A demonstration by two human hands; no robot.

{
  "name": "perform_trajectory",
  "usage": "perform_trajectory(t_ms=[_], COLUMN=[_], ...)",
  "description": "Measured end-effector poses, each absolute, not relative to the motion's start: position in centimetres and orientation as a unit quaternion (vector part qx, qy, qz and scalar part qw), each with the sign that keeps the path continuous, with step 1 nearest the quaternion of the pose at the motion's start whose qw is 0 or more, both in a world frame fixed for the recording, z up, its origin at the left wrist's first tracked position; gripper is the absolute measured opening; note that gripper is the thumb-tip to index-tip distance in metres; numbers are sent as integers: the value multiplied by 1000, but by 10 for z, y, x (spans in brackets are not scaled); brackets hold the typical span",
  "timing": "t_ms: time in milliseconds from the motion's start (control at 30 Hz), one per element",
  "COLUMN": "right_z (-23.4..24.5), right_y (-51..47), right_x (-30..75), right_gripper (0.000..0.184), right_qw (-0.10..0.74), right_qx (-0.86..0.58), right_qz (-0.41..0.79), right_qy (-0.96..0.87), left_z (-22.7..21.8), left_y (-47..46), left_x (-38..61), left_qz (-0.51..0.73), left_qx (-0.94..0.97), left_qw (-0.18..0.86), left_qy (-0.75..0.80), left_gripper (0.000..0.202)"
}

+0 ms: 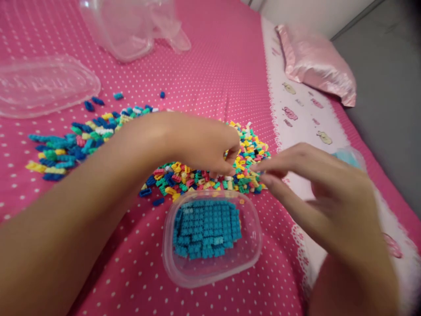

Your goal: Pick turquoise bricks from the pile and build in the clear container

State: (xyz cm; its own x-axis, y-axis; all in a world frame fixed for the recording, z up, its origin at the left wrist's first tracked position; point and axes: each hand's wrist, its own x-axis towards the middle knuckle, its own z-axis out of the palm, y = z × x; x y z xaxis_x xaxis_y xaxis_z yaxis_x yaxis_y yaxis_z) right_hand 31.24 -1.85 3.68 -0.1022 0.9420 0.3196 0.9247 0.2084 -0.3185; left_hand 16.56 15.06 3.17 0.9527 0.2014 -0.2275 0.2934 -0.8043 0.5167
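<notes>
A wide pile of small toy building bricks (184, 177) in blue, teal, green, yellow, pink and white lies on the bedspread. Over the pile's right part is my left hand (207, 142), its fingers curled and their tips pressed close together; whatever they hold is hidden. My right hand (332, 197) reaches to the pile's right edge, thumb and index finger nearly meeting in a pinch. Anything between them is too small to make out. In front of the pile, a clear plastic tub (251, 245) contains a flat slab of joined teal bricks (210, 224).
The pink dotted bedspread (131, 272) has soft folds. At the far left lies a clear lid (49, 85), with a larger transparent container (128, 30) behind it. A pink satin pillow (319, 63) rests at back right. Something pale blue (348, 158) shows behind my right hand.
</notes>
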Motion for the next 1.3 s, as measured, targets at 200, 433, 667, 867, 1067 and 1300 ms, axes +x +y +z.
perform_trajectory(t_ms=[200,433,667,867,1067,1300], right_z=[-12,-27,-46,-54,-40,-37], right_y=[17,29,36,41,44,48], right_x=[362,365,391,391,374,357], right_gripper=[15,20,35,36,36,37], right_qw=[371,404,447,473,516,510], right_qx=[-692,-690,-708,-725,-727,-693], right_qz=[-36,-11,15,65,90,113], right_qy=[-618,-600,-546,-495,-443,-498], left_z=[36,28,8,12,33,38], left_y=[156,168,172,170,172,200], left_x=[158,166,178,174,155,121], left_qz=[-82,40,90,97,113,131], left_qx=[940,943,960,959,949,930], left_qw=[317,305,234,241,261,270], left_qy=[99,128,121,110,141,213], left_gripper=[15,23,26,25,24,33])
